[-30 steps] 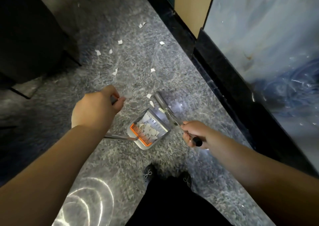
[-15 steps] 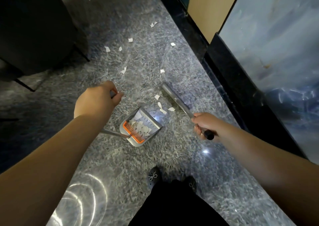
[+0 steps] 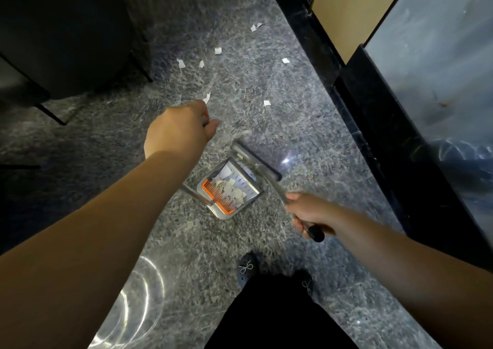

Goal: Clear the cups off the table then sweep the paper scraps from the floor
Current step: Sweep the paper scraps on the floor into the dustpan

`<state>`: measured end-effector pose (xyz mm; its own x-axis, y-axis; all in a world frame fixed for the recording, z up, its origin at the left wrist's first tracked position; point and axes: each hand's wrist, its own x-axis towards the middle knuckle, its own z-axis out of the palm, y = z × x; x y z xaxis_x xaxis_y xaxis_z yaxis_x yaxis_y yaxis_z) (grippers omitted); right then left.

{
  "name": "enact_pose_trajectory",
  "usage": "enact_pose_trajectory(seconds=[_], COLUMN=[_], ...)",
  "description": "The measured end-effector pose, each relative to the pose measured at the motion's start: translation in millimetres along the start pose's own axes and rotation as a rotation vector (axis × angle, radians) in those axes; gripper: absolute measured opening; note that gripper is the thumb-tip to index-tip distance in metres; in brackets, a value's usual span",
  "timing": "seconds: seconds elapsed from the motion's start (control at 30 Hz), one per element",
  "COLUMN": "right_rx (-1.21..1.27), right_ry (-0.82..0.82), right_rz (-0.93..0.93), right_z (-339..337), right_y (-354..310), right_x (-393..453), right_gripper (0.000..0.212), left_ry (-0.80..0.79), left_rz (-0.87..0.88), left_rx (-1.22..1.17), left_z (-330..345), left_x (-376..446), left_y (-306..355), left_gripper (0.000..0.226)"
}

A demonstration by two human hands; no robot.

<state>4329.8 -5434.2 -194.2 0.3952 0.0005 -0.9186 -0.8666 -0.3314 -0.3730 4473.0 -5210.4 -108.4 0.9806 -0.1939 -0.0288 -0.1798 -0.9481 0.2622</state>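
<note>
Our left hand (image 3: 178, 127) grips dustpan (image 3: 229, 188) handle, right hand (image 3: 309, 210) grips broom (image 3: 256, 162) — pan holds scraps, several scraps (image 3: 218, 50) left on floor (image 3: 240, 242).

View: a single head camera, worn by the person, so no second view overlaps with it.
Direction: forward and steeply down at the floor (image 3: 266, 103).
Bottom edge: the person's own shoes (image 3: 246, 268) show, so the lens sits almost above the feet.
Nearness: both forearms enter from the lower corners; the left hand (image 3: 178, 130) and right hand (image 3: 309, 211) sit mid-frame, the floor farther below.
Lens: wide-angle; the wall (image 3: 440, 68) at right leans and bends.
</note>
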Motion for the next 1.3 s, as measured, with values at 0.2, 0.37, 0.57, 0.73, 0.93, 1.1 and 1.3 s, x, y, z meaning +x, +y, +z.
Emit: enact_pose_trajectory(seconds=[0.2,0.37,0.57,0.73,0.93,1.1,1.3], right_rx=[0.202,0.234,0.261,0.199,0.103,0.091,0.297], right_ry=[-0.126,-0.112,-0.031,0.047,0.043,-0.076,-0.081], right_rz=[0.072,0.038,-0.003,-0.016,0.048,0.059,0.055], right_z=[22.1,16.8,6.2,-2.0,4.5,22.1,15.0], right_y=[11.2,9.1,14.7,10.1,-2.5,7.0,29.4], right_x=[-16.4,-29.5,-37.2,-22.5,-0.8,-6.6,-17.3], right_gripper=[0.055,0.052,0.050,0.052,0.054,0.055,0.049], left_ry=[0.002,-0.006,0.003,0.028,0.012,0.005,-0.014], left_rz=[0.020,0.005,0.014,0.030,0.033,0.022,-0.024], left_rx=[-0.002,-0.017,-0.011,0.000,0.000,-0.005,-0.042], left_z=[-2.2,-3.8,-4.6,-5.6,-5.6,-5.0,-11.8], left_x=[-2.2,-3.2,-7.3,-15.2,-15.2,-14.0,-27.7], left_y=[-1.0,-1.2,-4.1,-9.7,-10.5,-6.8,-16.9], left_gripper=[0.026,0.026,0.028,0.027,0.027,0.028,0.027])
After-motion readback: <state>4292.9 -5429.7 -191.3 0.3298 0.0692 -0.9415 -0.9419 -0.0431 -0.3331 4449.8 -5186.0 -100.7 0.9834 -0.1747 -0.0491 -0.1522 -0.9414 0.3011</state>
